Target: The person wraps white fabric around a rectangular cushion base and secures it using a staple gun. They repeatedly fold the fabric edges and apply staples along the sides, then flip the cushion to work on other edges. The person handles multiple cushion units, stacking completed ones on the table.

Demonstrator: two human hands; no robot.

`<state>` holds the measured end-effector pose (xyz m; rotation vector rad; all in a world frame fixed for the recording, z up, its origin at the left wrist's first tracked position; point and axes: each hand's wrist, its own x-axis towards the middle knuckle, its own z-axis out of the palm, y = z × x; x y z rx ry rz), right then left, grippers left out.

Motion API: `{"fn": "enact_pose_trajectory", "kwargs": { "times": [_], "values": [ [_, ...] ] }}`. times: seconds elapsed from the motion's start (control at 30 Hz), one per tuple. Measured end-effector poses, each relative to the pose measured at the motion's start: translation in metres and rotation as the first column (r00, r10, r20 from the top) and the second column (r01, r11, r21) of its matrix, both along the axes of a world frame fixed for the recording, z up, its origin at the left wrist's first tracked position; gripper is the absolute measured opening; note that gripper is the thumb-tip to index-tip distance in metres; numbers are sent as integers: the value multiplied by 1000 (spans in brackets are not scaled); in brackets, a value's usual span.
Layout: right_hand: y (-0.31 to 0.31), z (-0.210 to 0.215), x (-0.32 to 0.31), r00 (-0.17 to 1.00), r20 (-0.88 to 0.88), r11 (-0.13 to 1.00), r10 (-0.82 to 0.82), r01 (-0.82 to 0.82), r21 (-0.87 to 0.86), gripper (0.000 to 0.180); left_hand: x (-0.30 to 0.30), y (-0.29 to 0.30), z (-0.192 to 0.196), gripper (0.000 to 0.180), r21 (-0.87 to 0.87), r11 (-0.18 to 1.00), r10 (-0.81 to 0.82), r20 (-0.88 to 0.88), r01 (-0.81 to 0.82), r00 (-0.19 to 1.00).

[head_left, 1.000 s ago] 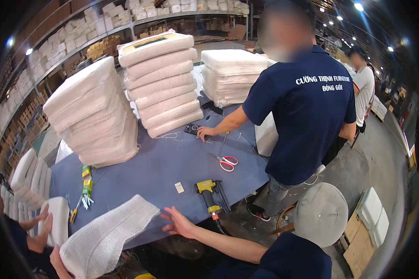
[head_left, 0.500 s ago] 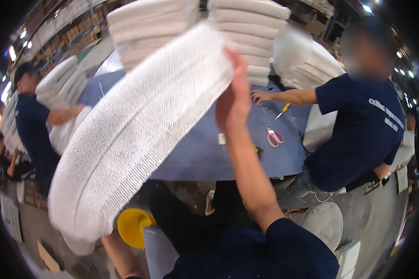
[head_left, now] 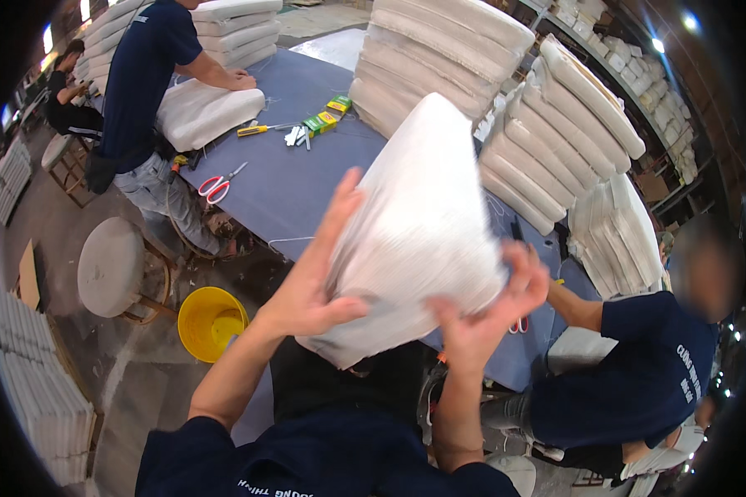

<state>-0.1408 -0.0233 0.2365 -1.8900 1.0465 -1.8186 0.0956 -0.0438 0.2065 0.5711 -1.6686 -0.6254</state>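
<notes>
Over on the far left there's a round stool (head_left: 112,267) and a yellow bucket (head_left: 211,321) on the floor, with a co-worker in a navy shirt (head_left: 149,74) leaning on a white cushion (head_left: 210,113) at the blue desk (head_left: 282,186); red-handled scissors (head_left: 218,187) lie loose near that edge. Front and centre, the left hand (head_left: 311,286) is spread flat against the side of a plastic-wrapped white cushion (head_left: 419,236), held up in the air above the near edge of the desk. The right hand (head_left: 481,319) cups its lower corner, fingers curled around it. Honestly that wrap looks slick, so it could slide out of this grip, or swing into the tall cushion stacks (head_left: 506,99) on the right and topple them.
</notes>
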Motion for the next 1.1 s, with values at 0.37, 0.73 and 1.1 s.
{"fn": "enact_pose_trajectory", "kwargs": {
  "times": [0.37,0.73,1.1],
  "values": [
    [29,55,-6,972,-20,876,234,-201,438,28,-15,-7,30,93,-18,981,-191,123,195,974],
    [-16,-33,6,434,780,610,452,-788,84,76,-14,-42,43,45,-227,953,-181,106,201,978],
    [3,30,32,755,583,629,302,-617,473,64,6,-37,46,51,-240,963,-113,67,125,991]
  ]
}}
